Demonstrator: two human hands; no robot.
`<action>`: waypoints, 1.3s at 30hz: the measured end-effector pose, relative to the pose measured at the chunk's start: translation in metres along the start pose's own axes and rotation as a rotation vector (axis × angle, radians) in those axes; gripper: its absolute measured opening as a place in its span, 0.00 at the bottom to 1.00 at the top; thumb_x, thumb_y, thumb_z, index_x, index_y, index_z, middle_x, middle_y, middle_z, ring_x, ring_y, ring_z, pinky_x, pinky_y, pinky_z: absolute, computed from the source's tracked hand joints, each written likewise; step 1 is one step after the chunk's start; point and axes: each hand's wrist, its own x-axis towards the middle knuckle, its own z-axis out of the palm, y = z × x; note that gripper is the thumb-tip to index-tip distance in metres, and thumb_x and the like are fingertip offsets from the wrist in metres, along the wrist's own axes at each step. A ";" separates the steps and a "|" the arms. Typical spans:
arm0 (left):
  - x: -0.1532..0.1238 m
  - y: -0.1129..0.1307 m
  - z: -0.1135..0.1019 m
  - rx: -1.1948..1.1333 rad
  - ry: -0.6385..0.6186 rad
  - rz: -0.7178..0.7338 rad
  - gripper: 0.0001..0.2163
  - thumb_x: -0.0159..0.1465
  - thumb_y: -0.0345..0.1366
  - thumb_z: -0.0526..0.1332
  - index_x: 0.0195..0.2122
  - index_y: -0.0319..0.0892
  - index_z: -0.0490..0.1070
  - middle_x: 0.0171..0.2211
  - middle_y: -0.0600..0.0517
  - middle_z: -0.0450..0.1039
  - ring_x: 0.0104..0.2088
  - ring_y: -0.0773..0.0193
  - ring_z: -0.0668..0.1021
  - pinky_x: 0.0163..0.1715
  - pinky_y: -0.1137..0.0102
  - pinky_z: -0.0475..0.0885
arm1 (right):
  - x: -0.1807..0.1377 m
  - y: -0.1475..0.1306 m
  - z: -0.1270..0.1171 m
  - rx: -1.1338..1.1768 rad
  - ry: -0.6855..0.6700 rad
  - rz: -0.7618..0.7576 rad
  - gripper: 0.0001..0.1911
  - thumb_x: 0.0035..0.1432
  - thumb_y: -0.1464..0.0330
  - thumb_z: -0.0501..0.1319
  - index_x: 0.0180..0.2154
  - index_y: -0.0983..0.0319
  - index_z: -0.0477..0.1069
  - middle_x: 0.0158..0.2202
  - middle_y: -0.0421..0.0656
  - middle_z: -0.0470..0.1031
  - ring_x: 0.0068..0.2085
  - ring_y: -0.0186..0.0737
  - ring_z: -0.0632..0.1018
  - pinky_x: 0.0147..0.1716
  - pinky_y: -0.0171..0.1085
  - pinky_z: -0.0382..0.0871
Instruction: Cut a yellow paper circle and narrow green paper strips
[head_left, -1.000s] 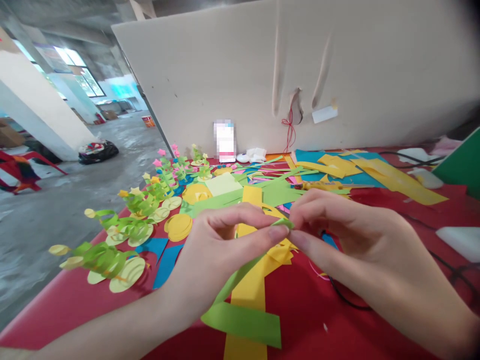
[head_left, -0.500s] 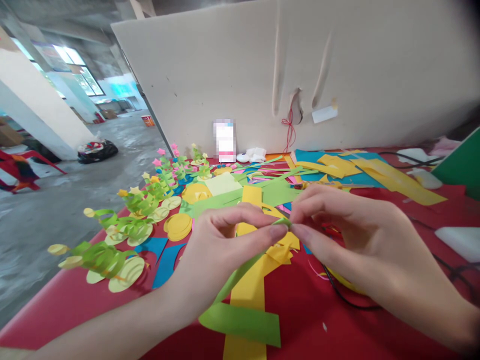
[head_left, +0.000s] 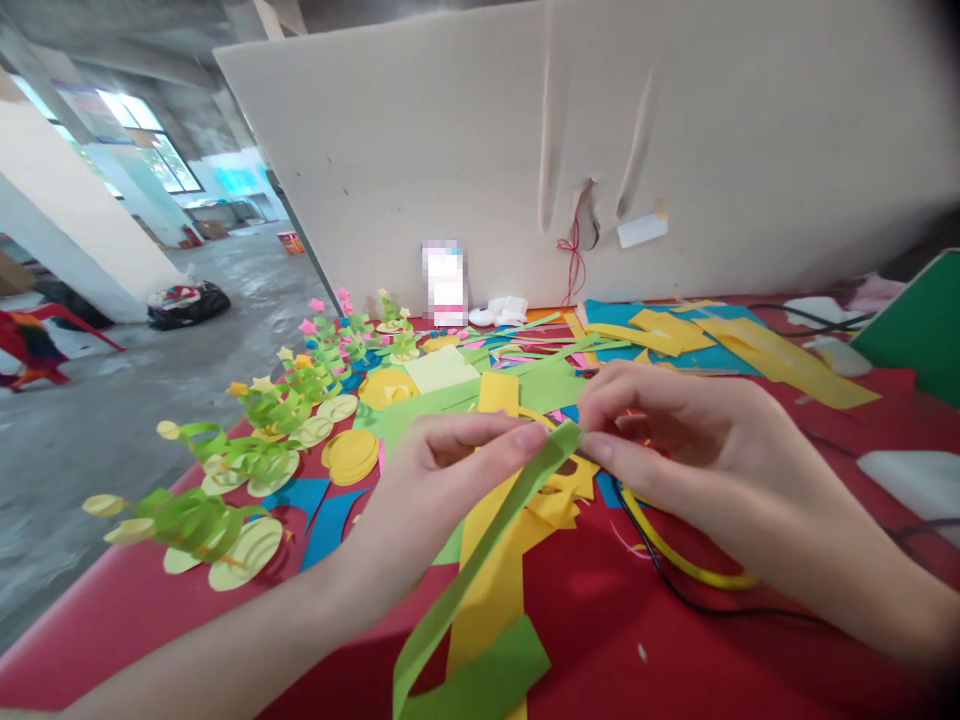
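A long green paper strip [head_left: 491,535] runs between my hands, its upper end small and folded at the fingertips. My left hand [head_left: 457,480] pinches it near that end with thumb and forefinger. My right hand [head_left: 690,440] is closed on the very tip, thumb and forefinger pressed together. The strip hangs down toward me, bends at the bottom, and its wide loose end lies over a yellow paper strip [head_left: 495,590]. Beneath my hands are yellow paper scraps [head_left: 555,505] on the red tabletop [head_left: 585,640].
Finished-looking curled green paper pieces on pale round bases [head_left: 247,555] line the left edge. Yellow paper discs [head_left: 349,457] lie closer in. A phone [head_left: 445,285] leans on the white board [head_left: 420,150]. Black cable [head_left: 697,605] and a yellow ring [head_left: 705,575] lie right.
The green strip has turned so its length shows in front of my left hand, and its lower bend has dropped toward me. My fingertips have moved slightly apart.
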 end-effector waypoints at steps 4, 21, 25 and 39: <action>0.002 0.003 -0.002 0.050 -0.077 -0.007 0.07 0.57 0.39 0.60 0.31 0.46 0.77 0.29 0.55 0.78 0.34 0.63 0.77 0.35 0.75 0.70 | 0.005 0.007 -0.004 0.108 -0.056 0.117 0.03 0.52 0.69 0.57 0.27 0.59 0.68 0.25 0.37 0.67 0.25 0.30 0.67 0.20 0.29 0.60; 0.007 0.008 -0.001 -0.013 -0.175 -0.144 0.07 0.57 0.33 0.60 0.24 0.41 0.75 0.22 0.55 0.77 0.23 0.67 0.79 0.27 0.79 0.72 | 0.023 0.020 -0.014 0.019 -0.350 0.107 0.07 0.54 0.66 0.55 0.29 0.63 0.67 0.28 0.38 0.68 0.28 0.30 0.68 0.26 0.29 0.62; 0.011 0.005 -0.004 0.121 -0.356 -0.207 0.09 0.59 0.35 0.59 0.25 0.40 0.75 0.24 0.54 0.77 0.26 0.69 0.79 0.31 0.80 0.71 | 0.022 0.023 -0.012 -0.093 -0.490 0.032 0.10 0.57 0.65 0.52 0.28 0.63 0.68 0.25 0.38 0.67 0.25 0.29 0.66 0.23 0.29 0.59; 0.009 -0.004 -0.002 0.160 -0.454 -0.273 0.11 0.59 0.39 0.58 0.26 0.38 0.75 0.26 0.51 0.78 0.27 0.66 0.79 0.31 0.77 0.72 | 0.034 0.038 -0.049 -0.360 -0.412 -0.095 0.12 0.56 0.64 0.54 0.28 0.64 0.71 0.22 0.39 0.70 0.23 0.29 0.68 0.21 0.29 0.58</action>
